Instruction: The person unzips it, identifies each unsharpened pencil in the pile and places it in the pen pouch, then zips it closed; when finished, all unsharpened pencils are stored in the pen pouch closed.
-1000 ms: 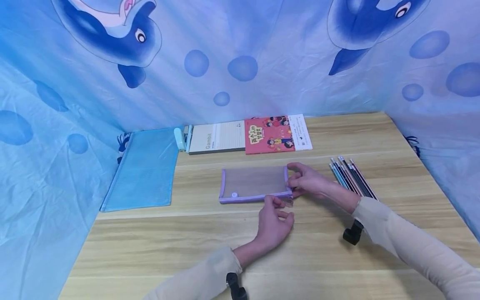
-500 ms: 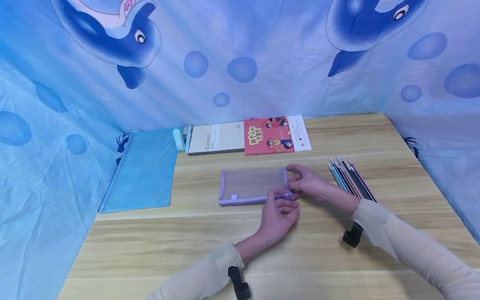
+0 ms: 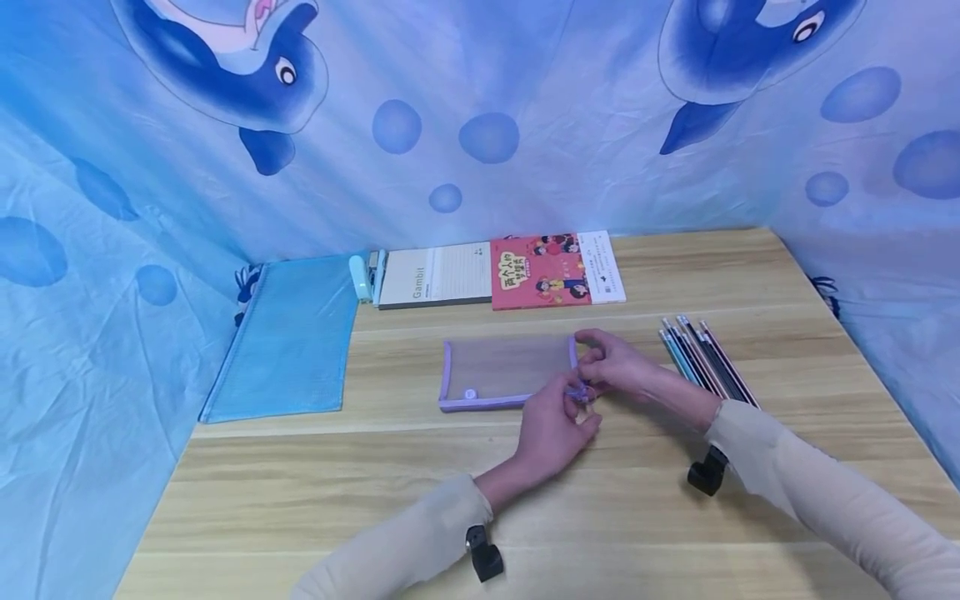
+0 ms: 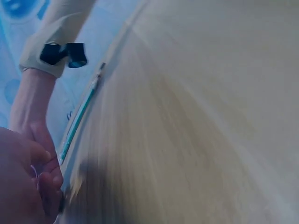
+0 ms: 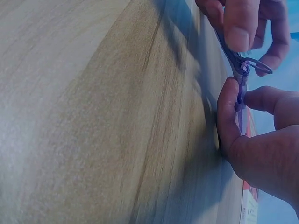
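Note:
A flat see-through mesh pencil pouch [image 3: 495, 367] with purple edging and a zipper lies mid-table in the head view. My right hand [image 3: 622, 365] pinches its right end between thumb and fingers. At the same front corner, the curled fingers of my left hand [image 3: 551, 429] grip the zippered edge. The right wrist view shows the left hand's fingers on both sides of that edge. A small ring [image 5: 259, 66] sticks out from the zipper end between the two hands. In the left wrist view, the near hand covers much of the other.
Several pencils [image 3: 705, 358] lie right of the pouch, near the right forearm. Behind it are a red picture book [image 3: 536, 271], a notebook [image 3: 435, 275] and a light-blue stapler-like object [image 3: 360, 279]. A blue zip folder [image 3: 281, 337] lies left on the wooden table [image 3: 337, 500].
My left hand has moved slightly up and right, its fingers coming in at the zipper end. The right hand keeps its hold, and the pouch stays nearly in place.

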`<state>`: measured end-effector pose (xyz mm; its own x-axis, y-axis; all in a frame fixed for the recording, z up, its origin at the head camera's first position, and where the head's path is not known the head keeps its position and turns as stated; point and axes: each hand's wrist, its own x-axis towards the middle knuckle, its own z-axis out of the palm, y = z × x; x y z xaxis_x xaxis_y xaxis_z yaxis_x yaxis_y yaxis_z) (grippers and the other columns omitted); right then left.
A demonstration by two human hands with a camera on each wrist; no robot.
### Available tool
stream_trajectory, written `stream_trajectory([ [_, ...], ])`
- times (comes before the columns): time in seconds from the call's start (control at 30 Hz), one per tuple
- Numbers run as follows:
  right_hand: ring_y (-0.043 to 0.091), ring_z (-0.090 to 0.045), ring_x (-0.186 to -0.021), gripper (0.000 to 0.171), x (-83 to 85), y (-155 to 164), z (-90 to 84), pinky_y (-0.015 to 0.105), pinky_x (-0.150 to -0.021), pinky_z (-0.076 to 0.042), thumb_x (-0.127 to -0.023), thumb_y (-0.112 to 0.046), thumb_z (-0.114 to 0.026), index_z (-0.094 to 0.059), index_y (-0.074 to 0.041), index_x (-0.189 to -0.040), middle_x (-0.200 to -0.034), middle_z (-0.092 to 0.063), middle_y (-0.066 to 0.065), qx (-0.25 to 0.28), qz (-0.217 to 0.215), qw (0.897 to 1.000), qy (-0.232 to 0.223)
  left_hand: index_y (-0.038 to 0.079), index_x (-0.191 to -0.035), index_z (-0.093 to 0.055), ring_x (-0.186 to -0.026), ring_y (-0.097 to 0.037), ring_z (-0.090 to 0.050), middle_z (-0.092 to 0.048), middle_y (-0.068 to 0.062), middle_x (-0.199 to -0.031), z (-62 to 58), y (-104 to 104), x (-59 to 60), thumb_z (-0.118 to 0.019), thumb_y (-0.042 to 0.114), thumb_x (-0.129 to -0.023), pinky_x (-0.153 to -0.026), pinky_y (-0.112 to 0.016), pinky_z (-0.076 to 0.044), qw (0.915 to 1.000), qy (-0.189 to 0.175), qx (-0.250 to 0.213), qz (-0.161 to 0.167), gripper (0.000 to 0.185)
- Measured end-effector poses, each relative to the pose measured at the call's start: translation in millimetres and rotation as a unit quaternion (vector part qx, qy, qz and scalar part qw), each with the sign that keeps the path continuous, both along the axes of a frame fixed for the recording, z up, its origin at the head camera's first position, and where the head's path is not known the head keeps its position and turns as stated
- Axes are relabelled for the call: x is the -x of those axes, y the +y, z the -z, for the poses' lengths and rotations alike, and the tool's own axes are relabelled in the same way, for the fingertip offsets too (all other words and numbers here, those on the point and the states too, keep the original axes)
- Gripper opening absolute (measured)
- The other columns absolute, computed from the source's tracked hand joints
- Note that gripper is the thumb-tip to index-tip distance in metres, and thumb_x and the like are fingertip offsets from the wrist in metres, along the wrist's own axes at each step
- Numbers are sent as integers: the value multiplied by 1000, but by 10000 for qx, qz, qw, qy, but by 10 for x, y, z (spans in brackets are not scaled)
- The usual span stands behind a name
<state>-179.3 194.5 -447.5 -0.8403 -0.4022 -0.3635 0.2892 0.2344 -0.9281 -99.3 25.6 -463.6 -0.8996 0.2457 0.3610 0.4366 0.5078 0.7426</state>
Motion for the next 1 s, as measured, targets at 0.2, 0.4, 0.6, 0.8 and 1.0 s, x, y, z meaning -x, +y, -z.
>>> stream_trajectory([
  [0.2, 26, -63, -86, 73, -17, -12, -12, 41, -78, -57, -91, 6, -56, -19, 7, -153, -105, -56, 21, -80, -47, 9999, 89, 13, -95, -64, -68, -5, -51, -57, 4, -79, 1, 36, 36, -86, 16, -74, -58, -18, -40, 9921, 769, 964, -239, 30],
  [0.4, 28, -63, -87, 77, -39, -32, -22, 42, -77, -58, -91, 7, -56, -14, 6, -155, -109, -54, 24, 40, -6, 10000, 12, 9, -98, -69, -74, -9, -58, -62, 0, -88, -6, -80, 26, -82, 9, -77, -64, -15, -46, 9925, 877, 848, -44, 25],
  [0.6, 30, -63, -90, 85, -84, -62, -38, 41, -78, -58, -88, 8, -59, -11, 4, -157, -114, -52, 28, -8, 107, 9999, 10, 2, -107, -73, -76, -10, -61, -65, -3, -89, -12, -196, -4, -78, 2, -78, -68, -14, -49, 9950, 642, 762, 3, 30],
  [0.8, 28, -64, -92, 88, -139, -99, -77, 37, -83, -56, -88, 6, -64, -10, 4, -157, -112, -57, 28, 3, -67, 9998, 184, 1, -110, -73, -78, -10, -62, -66, -3, -90, -16, -241, 1, -78, 2, -79, -70, -14, -49, 9953, 561, 793, -45, 32],
  [1.0, 29, -62, -98, 91, -149, -72, -73, 39, -89, -53, -88, -3, -68, -10, 1, -158, -119, -56, 25, -277, -351, 9986, 273, 9, -107, -76, -77, -10, -63, -68, -1, -91, -42, -319, 19, -82, 11, -79, -70, -16, -50, 9917, 572, 1146, -139, 29],
])
